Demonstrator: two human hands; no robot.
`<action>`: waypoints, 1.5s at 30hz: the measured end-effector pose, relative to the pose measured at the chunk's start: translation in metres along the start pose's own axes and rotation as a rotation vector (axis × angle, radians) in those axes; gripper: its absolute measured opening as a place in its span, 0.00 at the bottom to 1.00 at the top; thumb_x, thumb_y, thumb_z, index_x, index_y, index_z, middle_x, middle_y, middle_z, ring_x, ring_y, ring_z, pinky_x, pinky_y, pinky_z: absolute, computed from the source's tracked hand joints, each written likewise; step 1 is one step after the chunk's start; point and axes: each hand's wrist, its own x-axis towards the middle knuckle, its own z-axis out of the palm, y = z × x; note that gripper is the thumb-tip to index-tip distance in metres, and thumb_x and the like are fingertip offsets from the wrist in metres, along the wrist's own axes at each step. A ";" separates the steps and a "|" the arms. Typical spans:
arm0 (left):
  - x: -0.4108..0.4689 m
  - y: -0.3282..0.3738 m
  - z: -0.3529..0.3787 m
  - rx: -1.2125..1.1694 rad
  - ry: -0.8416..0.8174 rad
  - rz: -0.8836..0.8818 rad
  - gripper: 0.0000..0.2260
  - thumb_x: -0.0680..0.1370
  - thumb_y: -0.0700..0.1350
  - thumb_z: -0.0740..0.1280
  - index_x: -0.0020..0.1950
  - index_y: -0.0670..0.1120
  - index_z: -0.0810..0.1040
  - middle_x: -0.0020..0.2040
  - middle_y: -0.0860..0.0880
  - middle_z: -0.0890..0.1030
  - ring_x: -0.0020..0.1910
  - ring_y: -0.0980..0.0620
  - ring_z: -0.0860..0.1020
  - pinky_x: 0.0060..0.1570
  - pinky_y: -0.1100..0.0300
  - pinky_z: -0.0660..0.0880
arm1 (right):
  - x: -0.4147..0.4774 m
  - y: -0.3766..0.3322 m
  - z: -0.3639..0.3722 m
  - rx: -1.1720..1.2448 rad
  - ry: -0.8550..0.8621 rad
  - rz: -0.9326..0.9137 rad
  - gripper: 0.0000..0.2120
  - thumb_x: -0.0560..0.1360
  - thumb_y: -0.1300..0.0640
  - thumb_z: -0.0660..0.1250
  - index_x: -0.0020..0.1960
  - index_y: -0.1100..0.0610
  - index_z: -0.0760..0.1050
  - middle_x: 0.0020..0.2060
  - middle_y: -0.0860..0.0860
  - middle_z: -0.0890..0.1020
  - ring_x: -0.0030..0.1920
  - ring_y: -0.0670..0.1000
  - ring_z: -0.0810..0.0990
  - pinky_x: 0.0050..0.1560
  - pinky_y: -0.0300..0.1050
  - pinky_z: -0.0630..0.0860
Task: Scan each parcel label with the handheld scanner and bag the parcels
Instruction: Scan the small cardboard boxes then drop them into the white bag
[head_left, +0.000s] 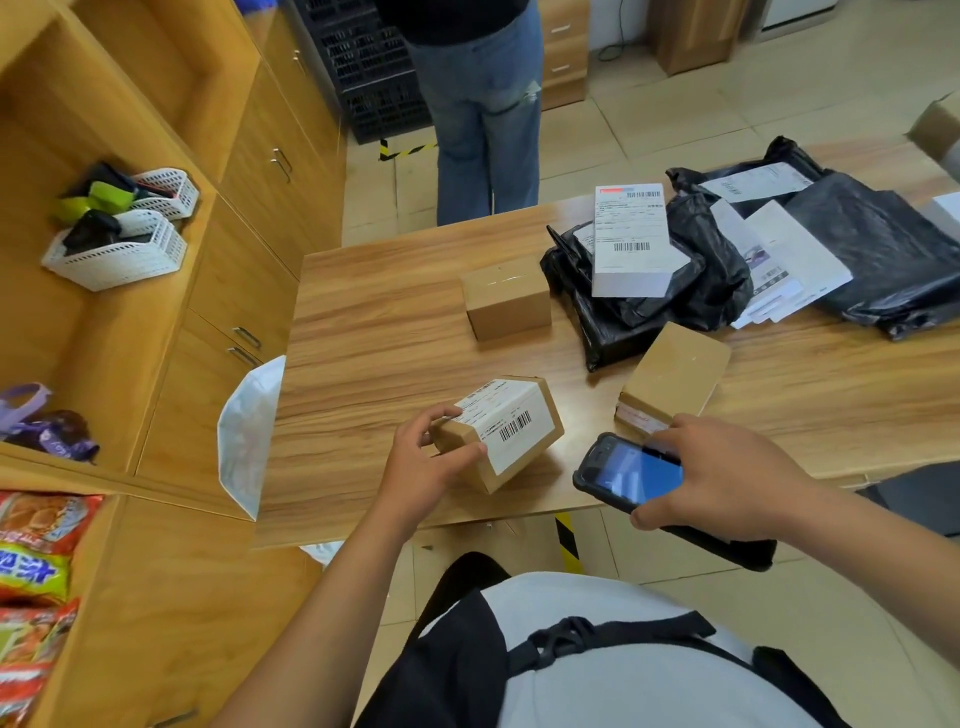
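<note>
– Wood-grain surface (389, 322) first: what lies on it?
– Toward the far right corner there is a heap of black poly bags (883, 249), with a white parcel (631, 244) lying label-up on the heap's left end. A white sack (249, 431) hangs off the left edge. Two more cardboard boxes stand apart from the work: the middle box (506, 299), and the right box (675, 374) nearer the near edge.
– And the hands?
– The labelled box (498, 431) sits close to the near edge and looks tipped up. The left hand (421, 462) grips its near end, fingers curled over the top and thumb on the side. The right hand (727, 478) is wrapped round the handheld scanner (631, 475), which is at the near edge just right of that box, its screen lit blue and facing up.
– So this is the scanning step, I'd judge. How should it be done well?
– Steady the box so the barcode (515, 426) lies flat toward the scanner's head. Turn the head square to the stripes and keep fingertips off the label. Bag it only after a confirmed read.
</note>
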 end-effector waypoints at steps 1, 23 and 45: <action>0.000 -0.001 -0.003 0.004 0.007 0.002 0.20 0.65 0.49 0.79 0.54 0.62 0.80 0.65 0.49 0.74 0.62 0.54 0.74 0.53 0.54 0.79 | 0.002 -0.003 0.000 -0.005 -0.001 -0.004 0.27 0.53 0.25 0.64 0.41 0.43 0.74 0.38 0.44 0.74 0.38 0.43 0.74 0.31 0.41 0.65; 0.069 -0.055 -0.201 -0.245 0.307 -0.069 0.20 0.65 0.54 0.79 0.55 0.62 0.80 0.54 0.55 0.80 0.54 0.57 0.79 0.49 0.61 0.79 | 0.090 -0.188 0.014 0.481 0.040 0.102 0.31 0.62 0.35 0.78 0.60 0.41 0.73 0.52 0.43 0.76 0.36 0.45 0.83 0.36 0.43 0.76; 0.156 -0.139 -0.355 -0.329 0.435 -0.218 0.25 0.69 0.50 0.79 0.62 0.55 0.73 0.63 0.50 0.76 0.59 0.51 0.78 0.49 0.60 0.78 | 0.133 -0.333 0.054 0.697 0.258 0.208 0.49 0.52 0.28 0.75 0.70 0.46 0.74 0.56 0.42 0.79 0.45 0.46 0.81 0.42 0.49 0.80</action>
